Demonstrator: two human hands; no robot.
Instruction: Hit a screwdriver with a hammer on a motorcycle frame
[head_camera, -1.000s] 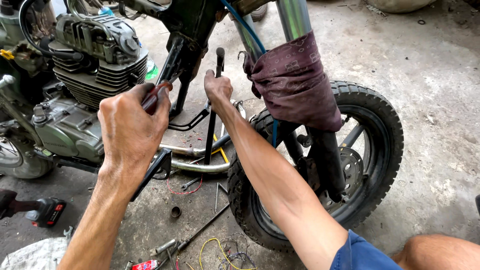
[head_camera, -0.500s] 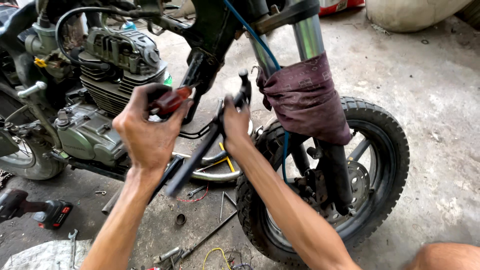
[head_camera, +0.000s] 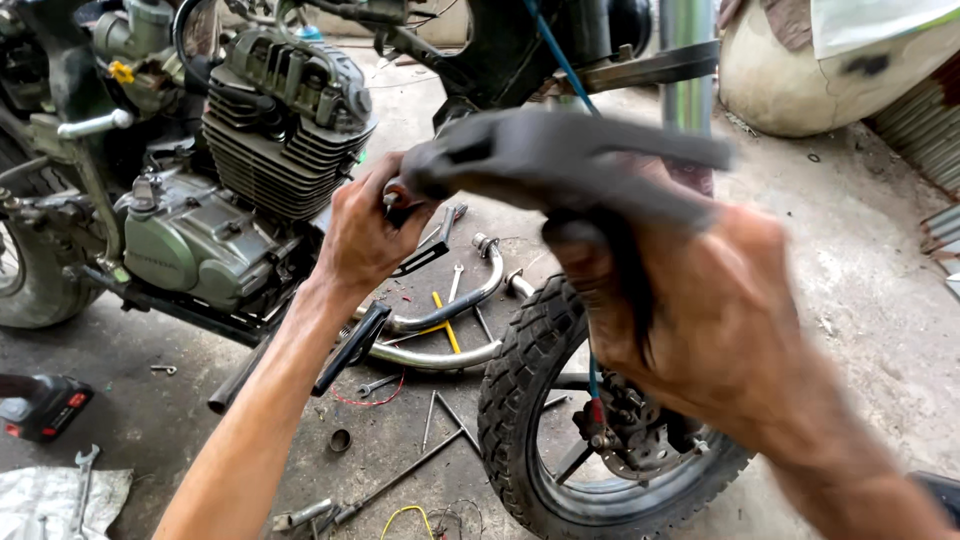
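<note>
Right hand (head_camera: 700, 330): closing tightly around a blurred black bracket (head_camera: 560, 165), close to the camera.
Left hand (head_camera: 365, 235): pinching the bracket's far end, just beside the engine (head_camera: 280, 120).

Stained concrete floor (head_camera: 880, 300) (daylit).

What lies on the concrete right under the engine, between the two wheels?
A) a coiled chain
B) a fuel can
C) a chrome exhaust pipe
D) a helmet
C: a curved chrome exhaust pipe lies on the floor below the engine, just left of the front tyre, with small wrenches beside it.
</note>
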